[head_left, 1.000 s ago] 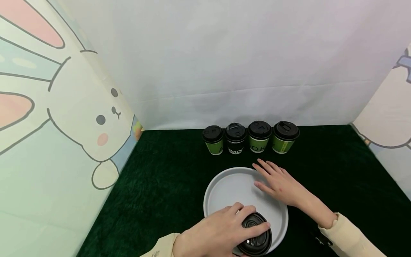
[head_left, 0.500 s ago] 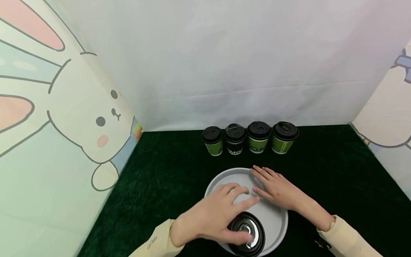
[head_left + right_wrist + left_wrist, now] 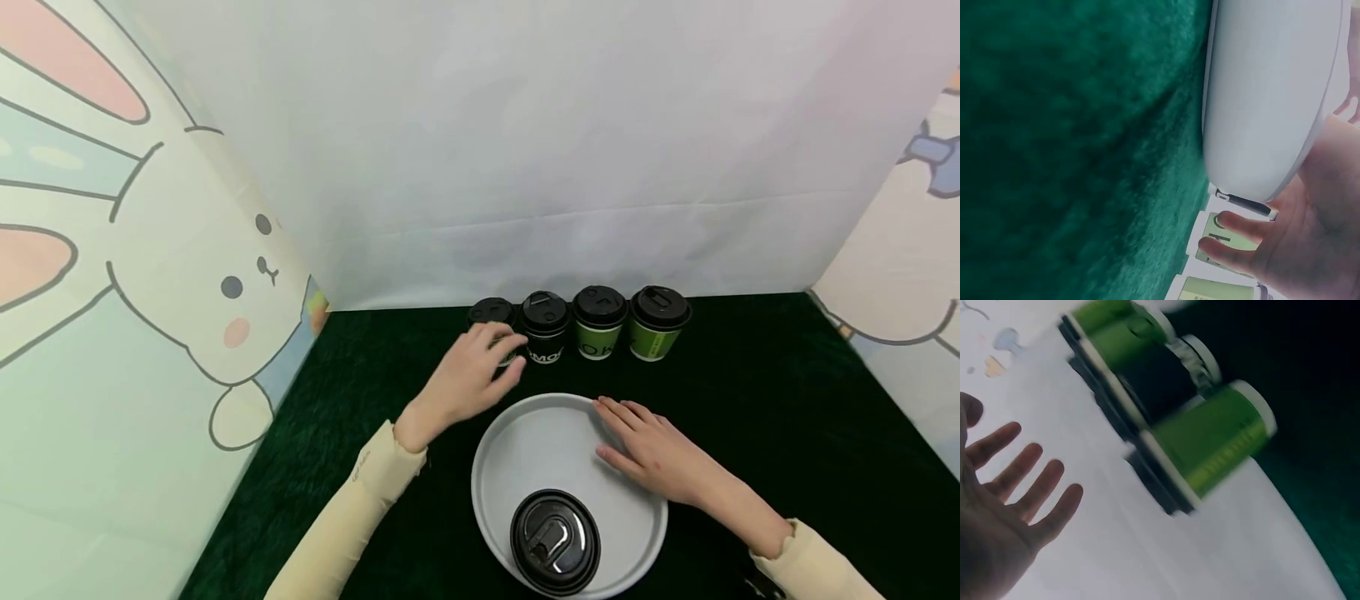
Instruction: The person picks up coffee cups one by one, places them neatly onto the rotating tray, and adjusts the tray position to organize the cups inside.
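Observation:
My left hand [image 3: 467, 373] is raised just in front of the leftmost green paper cup [image 3: 491, 311], partly covering it. In the left wrist view its fingers [image 3: 1035, 487] are spread apart, with air between them and the blurred cups. My right hand [image 3: 660, 450] lies with extended fingers on the right rim of a round light grey tray [image 3: 495, 467]; the right wrist view has this hand against the tray's outer wall [image 3: 1266, 94]. A cup with a black sip lid [image 3: 555, 542] stands on the tray's near part, seen from above, untouched by either hand.
Beside the leftmost cup, in a row behind the tray, stand a black cup [image 3: 545, 327], a green cup [image 3: 598, 323] and another green cup [image 3: 657, 323], all with black lids. A dark green cloth [image 3: 360, 375] covers the table up to the white back wall [image 3: 525, 133].
My left hand has let go of the black-lidded cup on the tray and moved forward and left to the row of cups. The right hand stays at the tray's rim.

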`<state>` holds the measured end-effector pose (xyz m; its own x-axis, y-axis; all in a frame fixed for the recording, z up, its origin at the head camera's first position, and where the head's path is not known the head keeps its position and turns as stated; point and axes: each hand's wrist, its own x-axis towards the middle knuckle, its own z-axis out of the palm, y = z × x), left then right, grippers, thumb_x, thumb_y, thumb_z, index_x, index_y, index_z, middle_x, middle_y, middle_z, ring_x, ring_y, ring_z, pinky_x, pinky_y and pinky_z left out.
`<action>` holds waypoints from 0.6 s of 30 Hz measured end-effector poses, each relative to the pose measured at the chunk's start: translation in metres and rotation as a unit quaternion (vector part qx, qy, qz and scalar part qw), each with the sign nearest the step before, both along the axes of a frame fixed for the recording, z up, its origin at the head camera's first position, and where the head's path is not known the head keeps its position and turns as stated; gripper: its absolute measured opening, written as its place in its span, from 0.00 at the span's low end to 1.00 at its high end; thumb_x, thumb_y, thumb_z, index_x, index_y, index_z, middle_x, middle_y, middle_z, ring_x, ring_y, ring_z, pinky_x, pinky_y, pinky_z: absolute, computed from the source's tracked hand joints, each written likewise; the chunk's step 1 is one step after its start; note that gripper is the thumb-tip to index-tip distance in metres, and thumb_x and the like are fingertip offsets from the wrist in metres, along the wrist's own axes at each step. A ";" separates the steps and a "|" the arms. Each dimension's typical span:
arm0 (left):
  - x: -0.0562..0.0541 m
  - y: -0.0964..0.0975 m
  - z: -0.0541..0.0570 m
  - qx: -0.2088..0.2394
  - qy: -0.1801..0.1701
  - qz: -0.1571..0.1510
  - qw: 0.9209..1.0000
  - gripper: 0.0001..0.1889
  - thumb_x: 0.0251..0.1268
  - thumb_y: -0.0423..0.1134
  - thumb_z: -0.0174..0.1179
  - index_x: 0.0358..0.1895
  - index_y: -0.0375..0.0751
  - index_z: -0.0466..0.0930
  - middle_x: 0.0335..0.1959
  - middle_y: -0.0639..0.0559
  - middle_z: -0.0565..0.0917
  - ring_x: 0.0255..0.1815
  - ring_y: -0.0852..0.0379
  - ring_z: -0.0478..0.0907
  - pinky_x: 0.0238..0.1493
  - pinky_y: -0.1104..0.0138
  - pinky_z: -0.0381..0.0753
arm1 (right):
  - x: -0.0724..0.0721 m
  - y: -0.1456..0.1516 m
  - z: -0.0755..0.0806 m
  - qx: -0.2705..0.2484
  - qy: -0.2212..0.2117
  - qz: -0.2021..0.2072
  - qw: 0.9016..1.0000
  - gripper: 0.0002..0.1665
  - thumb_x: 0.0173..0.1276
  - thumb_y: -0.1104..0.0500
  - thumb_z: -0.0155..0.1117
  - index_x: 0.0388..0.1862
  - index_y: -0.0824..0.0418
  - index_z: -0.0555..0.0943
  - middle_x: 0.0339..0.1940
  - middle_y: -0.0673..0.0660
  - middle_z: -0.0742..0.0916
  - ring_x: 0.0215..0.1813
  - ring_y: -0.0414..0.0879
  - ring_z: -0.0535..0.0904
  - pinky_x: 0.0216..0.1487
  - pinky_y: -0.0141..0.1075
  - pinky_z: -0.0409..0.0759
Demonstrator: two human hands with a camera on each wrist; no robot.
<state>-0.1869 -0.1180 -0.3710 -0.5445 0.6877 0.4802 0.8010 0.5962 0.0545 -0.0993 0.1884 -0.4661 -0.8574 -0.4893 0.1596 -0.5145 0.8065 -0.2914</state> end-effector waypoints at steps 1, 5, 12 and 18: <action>-0.008 -0.002 -0.001 0.004 0.002 0.008 1.000 0.20 0.80 0.48 0.48 0.63 0.43 0.79 0.59 0.43 0.77 0.57 0.46 0.75 0.55 0.52 0.77 | 0.002 0.001 0.000 0.000 -0.001 -0.005 1.000 0.41 0.77 0.35 0.51 0.79 0.56 0.63 0.76 0.59 0.70 0.72 0.64 0.68 0.62 0.63 0.71; -0.036 -0.005 -0.008 -0.001 -0.004 0.045 0.999 0.19 0.78 0.47 0.52 0.64 0.42 0.77 0.61 0.42 0.75 0.58 0.43 0.74 0.52 0.49 0.78 | 0.014 0.007 0.002 0.011 -0.006 -0.028 1.000 0.42 0.76 0.34 0.51 0.79 0.57 0.64 0.75 0.59 0.71 0.72 0.62 0.69 0.63 0.63 0.70; -0.071 -0.004 -0.019 -0.039 -0.064 0.098 0.992 0.28 0.75 0.54 0.54 0.71 0.42 0.70 0.70 0.40 0.69 0.65 0.38 0.72 0.57 0.45 0.76 | 0.041 0.014 0.011 0.026 -0.010 -0.064 0.998 0.42 0.75 0.33 0.53 0.75 0.59 0.69 0.71 0.58 0.76 0.70 0.60 0.71 0.63 0.62 0.70; -0.085 -0.004 -0.025 -0.061 -0.135 0.140 0.979 0.37 0.71 0.62 0.55 0.76 0.46 0.63 0.77 0.39 0.60 0.72 0.36 0.64 0.63 0.41 0.71 | 0.066 0.018 0.018 0.042 -0.029 -0.090 0.995 0.44 0.73 0.28 0.50 0.73 0.58 0.73 0.69 0.56 0.78 0.70 0.59 0.72 0.64 0.62 0.69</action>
<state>-0.2714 -0.1222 -0.3960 -0.8155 0.5366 0.2170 0.5716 0.8055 0.1561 -0.0338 0.2068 -0.4484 -0.9391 -0.3359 0.0729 -0.3434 0.9072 -0.2430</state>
